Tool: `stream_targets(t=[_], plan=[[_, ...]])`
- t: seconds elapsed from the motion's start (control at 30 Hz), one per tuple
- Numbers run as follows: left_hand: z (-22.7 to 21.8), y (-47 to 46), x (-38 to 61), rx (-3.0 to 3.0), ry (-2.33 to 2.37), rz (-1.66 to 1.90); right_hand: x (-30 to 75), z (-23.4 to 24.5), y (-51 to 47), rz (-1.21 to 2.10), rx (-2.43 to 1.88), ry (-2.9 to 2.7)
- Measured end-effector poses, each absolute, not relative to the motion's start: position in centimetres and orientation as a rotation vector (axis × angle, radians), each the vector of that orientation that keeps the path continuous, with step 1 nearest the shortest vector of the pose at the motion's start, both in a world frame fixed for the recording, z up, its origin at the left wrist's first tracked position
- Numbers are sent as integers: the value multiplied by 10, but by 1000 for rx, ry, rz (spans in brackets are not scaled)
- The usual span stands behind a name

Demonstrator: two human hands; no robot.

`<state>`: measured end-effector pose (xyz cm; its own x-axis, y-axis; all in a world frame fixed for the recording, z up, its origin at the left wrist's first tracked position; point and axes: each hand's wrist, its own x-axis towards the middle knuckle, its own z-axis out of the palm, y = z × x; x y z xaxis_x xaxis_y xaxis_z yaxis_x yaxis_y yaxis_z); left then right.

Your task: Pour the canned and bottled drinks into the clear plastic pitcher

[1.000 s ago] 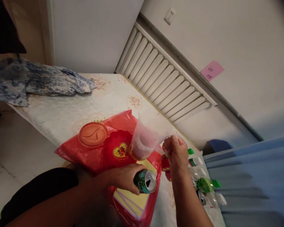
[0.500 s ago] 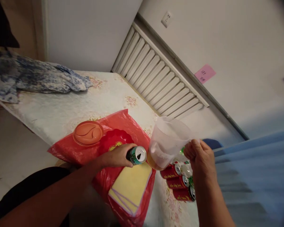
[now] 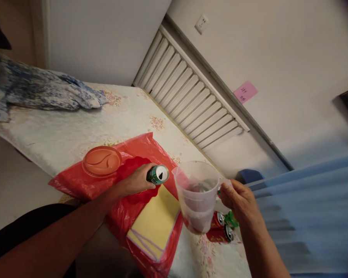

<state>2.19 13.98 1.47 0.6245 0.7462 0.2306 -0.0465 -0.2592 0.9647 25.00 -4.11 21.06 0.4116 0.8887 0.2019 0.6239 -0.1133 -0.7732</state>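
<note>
My left hand (image 3: 141, 178) is wrapped round a dark green drink can (image 3: 157, 175), its opened top turned to the right. By its handle, my right hand (image 3: 240, 199) grips a clear plastic measuring jug (image 3: 197, 197), upright, with a little liquid low inside. Between the can and the jug's rim there is a small gap. Beneath my left hand lie a red scalloped plate (image 3: 127, 165), partly covered, and a folded yellow cloth (image 3: 155, 224) on a red plastic bag (image 3: 159, 148). Several red cans (image 3: 219, 234) stand behind the jug, partly hidden by it.
An orange divided dish (image 3: 102, 160) rests on the bag's left side. Blue-patterned fabric (image 3: 46, 89) lies on the flowered tablecloth (image 3: 127, 112) at the far left. A white radiator (image 3: 188, 90) runs along the table's back edge, and a blue curtain (image 3: 313, 220) hangs at right.
The jug has gone from tilted to upright and moved down, covering more of the red cans. My left hand has shifted left and up with the green can.
</note>
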Motion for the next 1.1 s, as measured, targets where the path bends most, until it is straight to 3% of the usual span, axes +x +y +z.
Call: stream_targets(t=[1.1], plan=[[16, 143, 17, 1784, 661, 775, 237, 225, -3, 463, -2204, -1690]])
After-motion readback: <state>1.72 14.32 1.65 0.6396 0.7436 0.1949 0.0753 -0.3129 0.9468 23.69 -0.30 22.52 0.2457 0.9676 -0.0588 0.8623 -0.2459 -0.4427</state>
